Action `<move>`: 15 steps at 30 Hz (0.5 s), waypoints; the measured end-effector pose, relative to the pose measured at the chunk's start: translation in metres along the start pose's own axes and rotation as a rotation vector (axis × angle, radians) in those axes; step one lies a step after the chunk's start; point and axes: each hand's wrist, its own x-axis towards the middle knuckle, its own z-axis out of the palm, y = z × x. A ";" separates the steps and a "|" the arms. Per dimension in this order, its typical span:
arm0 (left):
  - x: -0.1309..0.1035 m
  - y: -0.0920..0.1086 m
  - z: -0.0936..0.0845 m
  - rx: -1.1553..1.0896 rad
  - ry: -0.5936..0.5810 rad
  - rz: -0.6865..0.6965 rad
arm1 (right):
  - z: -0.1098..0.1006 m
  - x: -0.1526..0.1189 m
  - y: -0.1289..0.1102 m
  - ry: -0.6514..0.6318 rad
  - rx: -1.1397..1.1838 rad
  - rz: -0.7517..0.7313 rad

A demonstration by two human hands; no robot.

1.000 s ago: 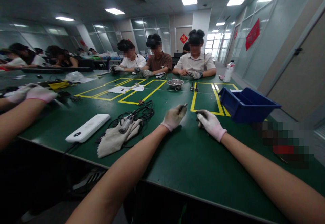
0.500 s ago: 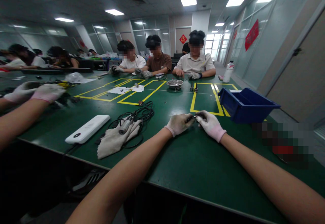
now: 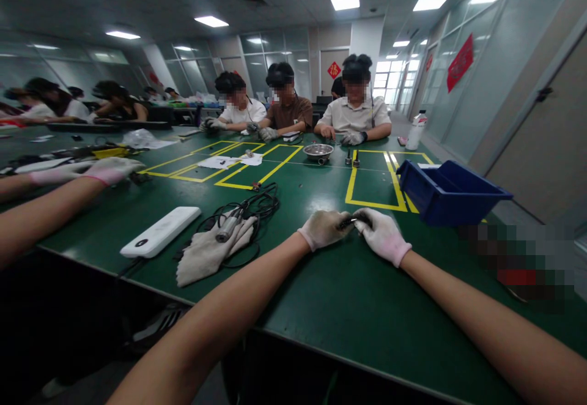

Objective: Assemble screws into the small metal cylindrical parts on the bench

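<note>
My left hand [image 3: 324,230], in a pale glove with darkened fingers, is closed round a small dark metal part [image 3: 347,223]. My right hand [image 3: 381,235], in a white and pink glove, meets it fingertip to fingertip and pinches the other end of that part. Both hands are just above the green table [image 3: 339,307], near its front edge. The part's shape is mostly hidden by the fingers. Beyond the hands, two small metal fittings [image 3: 353,160] stand by the yellow tape, beside a metal bowl [image 3: 318,152].
A blue bin [image 3: 452,200] stands to the right. On the left lie a white power bank [image 3: 160,232], a grey cloth [image 3: 202,259] and a cabled metal tool [image 3: 229,226]. A neighbour's gloved hands [image 3: 110,169] work at far left. People sit opposite.
My right hand's fingers have curled in more over the small part, while my left hand has barely moved. The neighbour's hands at the left have shifted right and lower. The view has turned slightly.
</note>
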 end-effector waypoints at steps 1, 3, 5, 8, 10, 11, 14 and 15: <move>0.000 0.000 0.000 -0.038 -0.002 -0.026 | 0.000 0.000 0.001 -0.002 -0.012 -0.002; 0.000 0.000 0.000 -0.078 0.004 -0.047 | 0.001 0.001 0.003 0.002 -0.028 -0.004; 0.000 0.000 0.000 -0.042 0.004 -0.014 | 0.001 0.000 0.004 0.009 -0.041 -0.009; 0.000 0.000 0.000 0.033 -0.004 0.042 | 0.001 -0.001 0.005 0.010 -0.056 -0.022; 0.001 -0.001 0.000 0.053 -0.021 0.047 | 0.001 -0.001 0.005 -0.003 -0.061 -0.025; 0.002 -0.002 -0.001 0.051 -0.030 0.039 | 0.001 -0.001 0.005 -0.016 -0.065 -0.024; 0.006 -0.004 -0.005 -0.007 -0.034 -0.018 | 0.003 0.002 0.005 -0.046 -0.102 0.003; 0.007 -0.004 -0.007 -0.035 -0.022 -0.042 | 0.004 0.003 0.004 -0.045 -0.123 0.020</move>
